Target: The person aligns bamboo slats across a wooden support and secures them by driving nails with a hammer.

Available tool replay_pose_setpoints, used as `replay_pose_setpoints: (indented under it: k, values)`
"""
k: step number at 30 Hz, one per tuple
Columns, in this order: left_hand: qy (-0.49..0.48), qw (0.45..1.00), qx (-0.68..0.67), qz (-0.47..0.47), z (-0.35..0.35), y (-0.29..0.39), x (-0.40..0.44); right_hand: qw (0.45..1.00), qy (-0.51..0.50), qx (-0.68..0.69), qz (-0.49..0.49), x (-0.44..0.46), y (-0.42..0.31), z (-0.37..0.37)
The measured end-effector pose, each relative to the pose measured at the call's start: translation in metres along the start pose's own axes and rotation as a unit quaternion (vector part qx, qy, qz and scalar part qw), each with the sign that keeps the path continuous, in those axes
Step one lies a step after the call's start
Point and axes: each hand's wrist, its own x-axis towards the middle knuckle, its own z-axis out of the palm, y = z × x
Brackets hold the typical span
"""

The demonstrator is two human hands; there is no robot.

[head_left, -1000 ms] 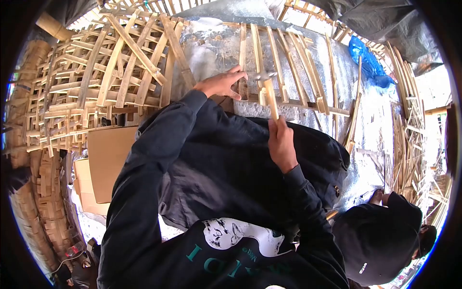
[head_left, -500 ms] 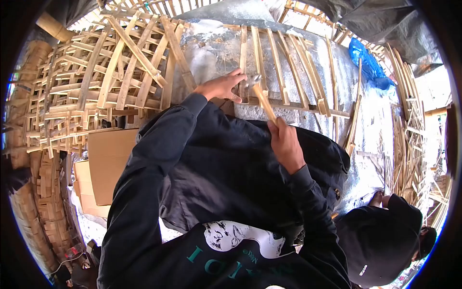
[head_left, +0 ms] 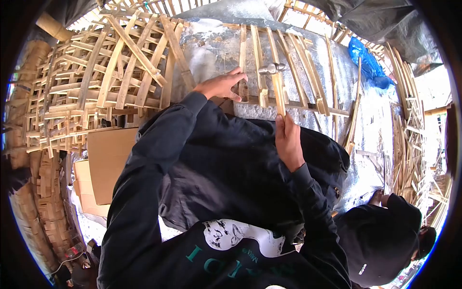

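Observation:
My left hand is curved at the lower end of the leftmost upright bamboo slat. Its fingertips rest on the slat and its thumb is by the bamboo crosspiece; a gap shows between thumb and forefinger. In my right hand is a hammer, gripped by its wooden handle. The metal head is raised to the right of my left hand, in front of other upright slats. Under the crosspiece sits a pale, rough block. Any nail at the joint is too small to make out.
A stack of woven bamboo lattice stands at left, above cardboard. Silvery sheeting lies behind the slats. A blue plastic bag and bundled bamboo strips are at right. Another person in black crouches at lower right.
The hammer head has moved right and slightly up, away from my left hand, and the handle now stands more upright. My left hand has stayed in place.

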Motion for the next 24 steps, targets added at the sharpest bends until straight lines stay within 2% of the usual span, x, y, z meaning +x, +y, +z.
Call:
replay_pose_setpoints:
  k: [2,3,4,6,8,9,10,12,14,16,18,20,22,24]
  values:
    - [0.009,1.000,0.002,0.014,-0.003,0.000,0.002,0.999,-0.033,0.029,0.021,-0.003,0.015,0.011]
    - [-0.011,1.000,-0.007,0.000,-0.004,0.001,0.003,0.997,-0.061,0.032,-0.029,-0.004,0.015,0.010]
    - [-0.031,0.999,-0.017,-0.015,-0.004,0.002,0.004,0.997,-0.060,0.030,-0.030,-0.005,0.015,0.006]
    - [-0.029,0.999,-0.015,-0.021,-0.002,0.000,0.003,0.995,-0.085,-0.046,-0.036,-0.004,0.005,-0.004]
    - [0.051,0.999,0.002,0.013,0.006,-0.003,-0.002,0.993,-0.113,-0.030,0.005,0.006,-0.012,-0.014]
    - [0.003,1.000,0.003,-0.004,0.000,0.001,0.000,0.997,-0.068,-0.025,-0.005,0.009,-0.017,-0.015]
    - [0.002,1.000,0.004,-0.005,0.001,0.000,-0.001,0.999,-0.019,-0.021,-0.018,0.013,-0.019,-0.014]
    - [-0.010,1.000,0.012,-0.003,-0.001,0.001,0.001,0.999,-0.008,-0.012,-0.031,0.015,-0.011,-0.011]
    - [0.014,1.000,0.011,0.023,0.000,-0.002,0.003,0.996,-0.075,-0.041,0.007,0.017,0.000,-0.007]
    - [0.013,0.999,0.014,-0.029,0.003,-0.002,0.003,0.995,-0.086,-0.037,-0.015,0.019,0.004,-0.005]
    - [0.027,0.999,0.012,-0.020,0.005,-0.005,0.003,0.990,-0.049,-0.082,-0.102,0.021,0.004,-0.001]
    - [0.040,0.999,0.012,-0.011,0.006,-0.007,0.002,0.990,-0.066,-0.079,-0.099,0.033,-0.002,-0.006]
    - [-0.023,0.998,0.008,-0.051,-0.004,0.003,0.000,0.989,-0.079,-0.078,-0.097,0.049,-0.014,-0.016]
    - [-0.036,0.998,-0.020,-0.055,-0.007,0.003,0.001,0.982,-0.111,-0.136,-0.072,0.061,-0.024,-0.024]
